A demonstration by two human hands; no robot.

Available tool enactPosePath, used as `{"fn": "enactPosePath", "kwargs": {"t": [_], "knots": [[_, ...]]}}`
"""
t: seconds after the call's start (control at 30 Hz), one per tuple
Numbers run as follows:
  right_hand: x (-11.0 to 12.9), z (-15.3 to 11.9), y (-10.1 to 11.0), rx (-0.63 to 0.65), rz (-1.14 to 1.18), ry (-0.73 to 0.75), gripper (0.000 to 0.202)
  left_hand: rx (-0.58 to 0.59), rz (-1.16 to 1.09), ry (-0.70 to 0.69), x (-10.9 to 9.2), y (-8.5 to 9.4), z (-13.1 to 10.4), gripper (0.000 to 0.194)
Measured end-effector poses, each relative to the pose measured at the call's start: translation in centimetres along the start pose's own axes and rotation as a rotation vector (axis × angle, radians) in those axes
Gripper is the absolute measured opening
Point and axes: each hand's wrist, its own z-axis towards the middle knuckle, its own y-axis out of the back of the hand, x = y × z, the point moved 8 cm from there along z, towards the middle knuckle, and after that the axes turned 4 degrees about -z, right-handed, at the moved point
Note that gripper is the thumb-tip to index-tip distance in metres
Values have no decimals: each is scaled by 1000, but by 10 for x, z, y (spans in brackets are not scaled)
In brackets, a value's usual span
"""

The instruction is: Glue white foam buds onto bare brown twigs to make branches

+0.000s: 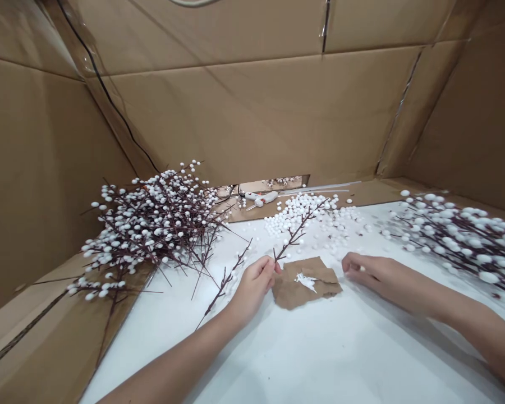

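Observation:
My left hand (pixel 256 280) pinches a dark brown twig (pixel 293 237) with bare side stubs, its tip reaching toward a pile of loose white balls (pixel 297 210). A torn cardboard piece (pixel 288 292) lies flat between my hands, with a smear of white glue (pixel 306 281) on it. To its right, just above the table, my right hand (pixel 368 272) has its fingers curled together; a small white ball (pixel 362 269) shows at them. Left of my left hand, another bare twig (pixel 225 280) rests on the white table.
A big heap of twigs with white balls (pixel 151 219) stands at the left; more such twigs (pixel 467 238) lie at the right. A white glue gun (pixel 263 198) sits at the back, before a cardboard wall (pixel 244 118).

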Motion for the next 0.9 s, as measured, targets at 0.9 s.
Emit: {"fn": "enactPosePath", "kwargs": {"t": [0.9], "knots": [[2, 29, -19, 103, 13, -121, 26, -1, 22, -19, -4, -1, -2, 30]]}}
